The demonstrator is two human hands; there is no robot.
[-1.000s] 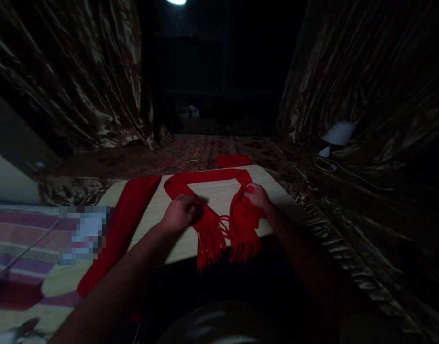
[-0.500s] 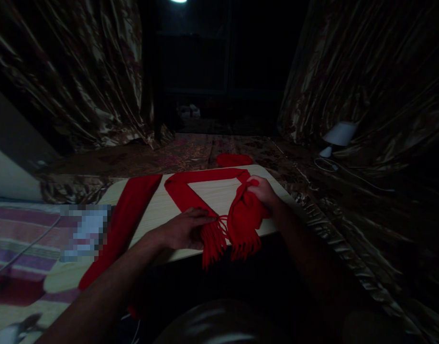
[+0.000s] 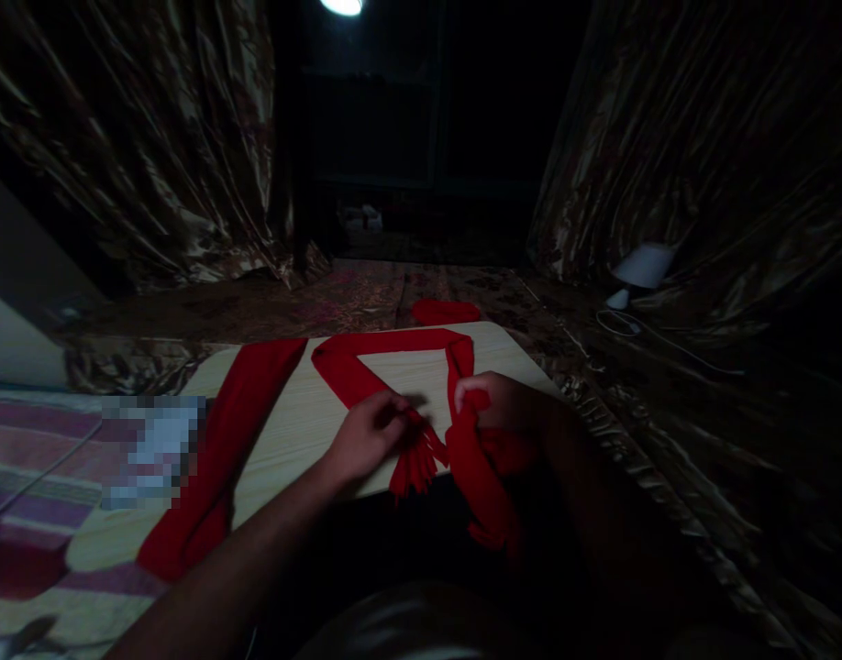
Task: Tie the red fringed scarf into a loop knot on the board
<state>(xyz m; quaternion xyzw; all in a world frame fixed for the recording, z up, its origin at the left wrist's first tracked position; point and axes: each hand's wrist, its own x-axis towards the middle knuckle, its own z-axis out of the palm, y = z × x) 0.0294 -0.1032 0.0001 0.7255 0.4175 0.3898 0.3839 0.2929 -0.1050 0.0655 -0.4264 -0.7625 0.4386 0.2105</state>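
Far left, I have striped bedding (image 3: 28, 472), with a pixelated patch (image 3: 160, 445) between it and a long red cloth (image 3: 221, 440). That cloth slants across the left part of the pale desk (image 3: 290, 422) and reaches past its near edge.

Next comes my left hand (image 3: 370, 435), at the near stretch of the red scarf (image 3: 393, 342). Its fingers are curled at the fabric just above the fringe (image 3: 413, 469); I can't tell whether they pinch it or only touch it. The scarf bends around a bare patch of desk, its far stretch lying near the back edge. Beyond that edge I see a folded red item (image 3: 447, 313).

My right hand (image 3: 500, 403) has its fingers clenched on a bunched part of the scarf, and below them the fabric hangs over the near edge. Far right, a white lamp (image 3: 645, 266) stands beside its looped cable (image 3: 617, 323).
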